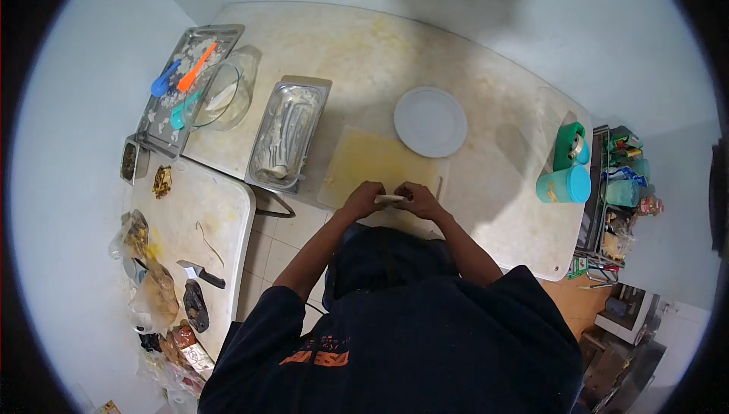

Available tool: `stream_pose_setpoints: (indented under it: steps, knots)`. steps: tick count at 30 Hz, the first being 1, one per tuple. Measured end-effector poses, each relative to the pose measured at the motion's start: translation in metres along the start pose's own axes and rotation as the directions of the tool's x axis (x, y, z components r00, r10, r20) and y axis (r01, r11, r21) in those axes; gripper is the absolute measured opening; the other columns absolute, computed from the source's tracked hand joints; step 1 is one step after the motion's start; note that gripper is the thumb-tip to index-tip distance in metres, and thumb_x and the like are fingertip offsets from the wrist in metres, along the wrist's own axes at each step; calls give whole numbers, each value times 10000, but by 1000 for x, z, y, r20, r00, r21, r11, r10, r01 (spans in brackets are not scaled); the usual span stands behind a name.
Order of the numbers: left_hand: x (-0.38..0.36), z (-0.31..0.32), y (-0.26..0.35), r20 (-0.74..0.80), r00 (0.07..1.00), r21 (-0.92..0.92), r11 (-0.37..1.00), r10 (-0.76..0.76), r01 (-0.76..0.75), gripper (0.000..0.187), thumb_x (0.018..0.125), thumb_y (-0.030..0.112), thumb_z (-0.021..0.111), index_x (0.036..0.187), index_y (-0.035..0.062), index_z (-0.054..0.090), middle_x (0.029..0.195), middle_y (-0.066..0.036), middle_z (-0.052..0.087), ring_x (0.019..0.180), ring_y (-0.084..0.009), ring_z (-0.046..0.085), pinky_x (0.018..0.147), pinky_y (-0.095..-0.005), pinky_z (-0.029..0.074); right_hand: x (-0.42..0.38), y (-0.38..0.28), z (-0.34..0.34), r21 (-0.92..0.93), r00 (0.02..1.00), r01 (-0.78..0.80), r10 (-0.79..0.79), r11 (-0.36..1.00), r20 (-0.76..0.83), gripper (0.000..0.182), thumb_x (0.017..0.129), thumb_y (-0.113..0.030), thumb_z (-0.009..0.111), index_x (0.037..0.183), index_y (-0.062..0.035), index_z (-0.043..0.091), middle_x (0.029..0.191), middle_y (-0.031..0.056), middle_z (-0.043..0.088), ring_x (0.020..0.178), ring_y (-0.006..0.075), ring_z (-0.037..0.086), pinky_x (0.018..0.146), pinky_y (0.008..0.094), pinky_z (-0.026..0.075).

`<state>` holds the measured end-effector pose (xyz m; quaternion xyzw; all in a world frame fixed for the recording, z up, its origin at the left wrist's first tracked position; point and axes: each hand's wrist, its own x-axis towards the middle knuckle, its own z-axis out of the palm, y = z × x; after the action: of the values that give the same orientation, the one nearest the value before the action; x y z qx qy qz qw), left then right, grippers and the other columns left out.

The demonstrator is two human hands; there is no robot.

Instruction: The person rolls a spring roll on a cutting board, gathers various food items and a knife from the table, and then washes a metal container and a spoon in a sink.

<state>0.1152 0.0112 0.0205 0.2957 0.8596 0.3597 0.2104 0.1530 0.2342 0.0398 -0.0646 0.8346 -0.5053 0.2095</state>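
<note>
To the left, presumably for easy reach: pan [305, 81]. Next, board [368, 156]; over its near side, clamped in fingers of left hand [363, 201], one end of pale piece [390, 198]; other end clamped likewise in right hand [419, 201], apparently for even support. Beyond, overlapping board, likely for handiness: plate [430, 121].

Head-worn view, wide, from above, facing down
</note>
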Motion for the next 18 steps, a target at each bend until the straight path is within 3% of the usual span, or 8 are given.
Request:
stream_pose_setpoints:
  steps: [3, 5, 8, 11, 18]
  knots:
    - [-1, -9, 13, 19, 995, -152, 983, -97, 99, 417, 677, 206, 820, 997, 14, 633, 894, -157, 656, 871, -333, 638, 807, -423, 507, 3, 1, -11, 203, 983, -129, 98, 971, 154, 322, 854, -204, 721, 1065, 18, 620, 950, 90, 674, 877, 145, 631, 773, 312, 517]
    - [-2, -17, 22, 16, 991, -230, 964, -136, 136, 395, 696, 164, 811, 1012, -4, 645, 906, -150, 679, 848, -295, 668, 788, -397, 528, 3, 2, -15, 273, 987, -137, 108, 952, 116, 293, 900, -207, 672, 1068, 26, 616, 964, 92, 665, 896, 149, 633, 796, 308, 533]
    - [-2, -15, 16, 96, 945, -617, 726, -314, 304, 408, 739, 128, 796, 1062, -50, 622, 930, -157, 676, 841, -228, 677, 750, -356, 559, -1, -9, -20, 443, 985, -169, 140, 881, 97, 292, 943, -223, 620, 1084, 33, 608, 995, 100, 651, 912, 168, 638, 815, 313, 559]
    - [-4, -32, 32, 138, 901, -794, 498, -412, 349, 379, 775, 82, 769, 1072, -83, 603, 960, -168, 666, 808, -201, 673, 719, -322, 584, 4, -13, -19, 560, 971, -234, 225, 795, 85, 302, 955, -223, 600, 1102, 41, 595, 1019, 103, 635, 919, 180, 638, 814, 327, 584]
    - [-21, -59, 48, 118, 845, -918, 267, -522, 293, 372, 830, 59, 718, 1136, -78, 558, 1008, -166, 659, 865, -219, 664, 730, -317, 589, 18, -50, -17, 738, 973, -187, 223, 648, 51, 330, 930, -170, 632, 1156, 60, 563, 1045, 132, 628, 944, 203, 644, 819, 337, 599]
